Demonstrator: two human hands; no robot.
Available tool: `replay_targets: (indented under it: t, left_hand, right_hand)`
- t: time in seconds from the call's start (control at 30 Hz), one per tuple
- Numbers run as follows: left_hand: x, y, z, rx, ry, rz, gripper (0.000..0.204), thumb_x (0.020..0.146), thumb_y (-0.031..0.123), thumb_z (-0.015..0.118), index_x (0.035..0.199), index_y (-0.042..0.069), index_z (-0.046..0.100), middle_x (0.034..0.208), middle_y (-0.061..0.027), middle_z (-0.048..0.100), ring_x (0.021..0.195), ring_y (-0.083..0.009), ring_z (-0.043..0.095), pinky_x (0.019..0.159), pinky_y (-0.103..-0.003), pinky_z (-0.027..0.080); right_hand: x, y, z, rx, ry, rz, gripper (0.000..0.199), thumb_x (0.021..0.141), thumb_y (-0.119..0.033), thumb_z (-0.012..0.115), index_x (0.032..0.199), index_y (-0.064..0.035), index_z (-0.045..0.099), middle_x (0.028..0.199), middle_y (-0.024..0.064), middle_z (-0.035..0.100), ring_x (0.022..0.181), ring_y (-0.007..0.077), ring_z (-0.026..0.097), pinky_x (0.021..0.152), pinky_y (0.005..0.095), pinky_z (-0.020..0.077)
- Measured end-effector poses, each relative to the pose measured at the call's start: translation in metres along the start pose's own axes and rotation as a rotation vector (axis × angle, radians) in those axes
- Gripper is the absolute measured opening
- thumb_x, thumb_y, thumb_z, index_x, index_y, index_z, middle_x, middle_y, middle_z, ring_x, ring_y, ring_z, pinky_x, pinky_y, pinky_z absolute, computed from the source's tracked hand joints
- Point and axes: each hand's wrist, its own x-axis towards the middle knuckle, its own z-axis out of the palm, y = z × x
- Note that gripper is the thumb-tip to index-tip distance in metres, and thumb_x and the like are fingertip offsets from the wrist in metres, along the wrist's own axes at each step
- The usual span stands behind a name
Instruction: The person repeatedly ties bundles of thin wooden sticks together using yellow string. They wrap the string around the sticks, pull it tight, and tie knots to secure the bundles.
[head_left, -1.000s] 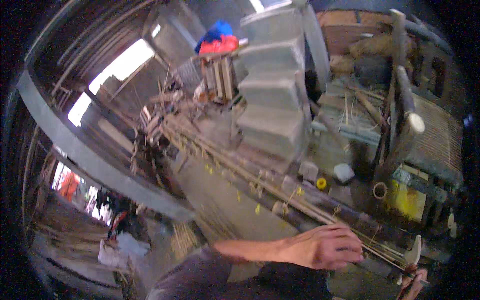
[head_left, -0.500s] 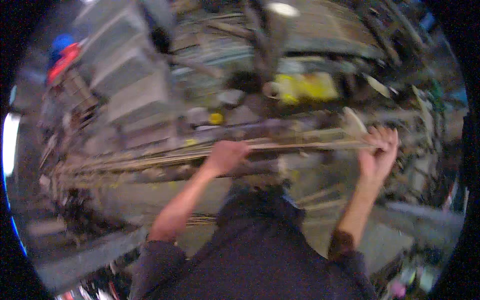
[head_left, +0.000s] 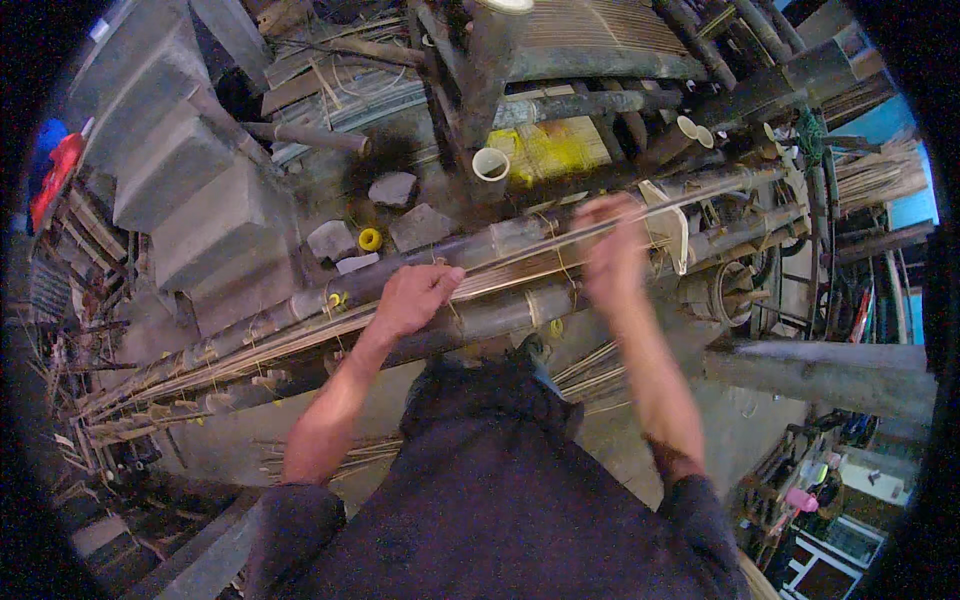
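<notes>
Long thin bamboo strips lie lengthwise over a low frame of two bamboo poles that crosses in front of me. My left hand is closed around the strips near the middle of the frame, knuckles up. Farther right, my right hand is at a slender strip that runs on past it to the right. Motion smears its fingers, so their grip is unclear. Just beyond that hand, a pale angled piece stands across the frame.
Concrete steps rise at the left. Behind the frame are grey stone blocks, a yellow ring, an upright hollow tube and a yellow-stained board. A thick beam juts in at the right.
My right hand has moved left, from beside the pale piece's right side to its left, nearer my left hand. My left hand still grips the strips. The whole view has shifted and sharpened.
</notes>
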Motion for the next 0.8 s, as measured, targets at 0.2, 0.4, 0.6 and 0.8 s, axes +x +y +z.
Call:
replay_targets:
  t: [0.2, 0.4, 0.6, 0.8]
  left_hand:
    - [-0.001, -0.009, 0.019, 0.04, 0.096, 0.042, 0.054, 0.092, 0.054, 0.045, 0.093, 0.005, 0.069, 0.078, -0.0206, 0.065, 0.077, -0.0404, 0.061, 0.069, -0.049, 0.046]
    - [0.007, -0.025, 0.024, -0.007, 0.098, 0.047, 0.051, 0.091, 0.054, 0.046, 0.096, 0.009, 0.07, 0.079, -0.0191, 0.064, 0.078, -0.0398, 0.062, 0.068, -0.047, 0.047]
    - [0.004, -0.036, 0.018, 0.054, 0.13, 0.007, 0.053, 0.091, 0.055, 0.046, 0.092, 0.008, 0.069, 0.079, -0.0211, 0.063, 0.079, -0.041, 0.061, 0.068, -0.048, 0.046]
    - [0.009, -0.015, 0.025, 0.091, 0.157, 0.056, 0.052, 0.091, 0.055, 0.045, 0.096, 0.009, 0.069, 0.082, -0.0204, 0.065, 0.081, -0.0417, 0.061, 0.07, -0.049, 0.047]
  right_hand:
    - [-0.069, 0.127, 0.075, 0.241, 0.113, 0.231, 0.038, 0.098, -0.041, 0.046, 0.073, -0.0127, 0.042, 0.065, 0.0018, 0.042, 0.062, 0.0177, 0.044, 0.068, 0.0325, 0.0442]
    - [-0.037, 0.093, 0.072, 0.273, 0.08, 0.134, 0.044, 0.099, -0.04, 0.045, 0.065, -0.0148, 0.032, 0.052, -0.0011, 0.023, 0.045, 0.0162, 0.028, 0.049, 0.0337, 0.0343]
    - [0.001, 0.027, 0.055, 0.11, 0.066, -0.068, 0.048, 0.099, -0.041, 0.045, 0.061, -0.0142, 0.032, 0.05, 0.0, 0.03, 0.043, 0.0134, 0.032, 0.043, 0.0305, 0.0326]
    - [0.034, -0.057, 0.042, 0.094, 0.09, -0.225, 0.047, 0.097, -0.044, 0.047, 0.063, -0.0154, 0.031, 0.052, -0.0018, 0.025, 0.043, 0.0122, 0.026, 0.041, 0.0282, 0.024]
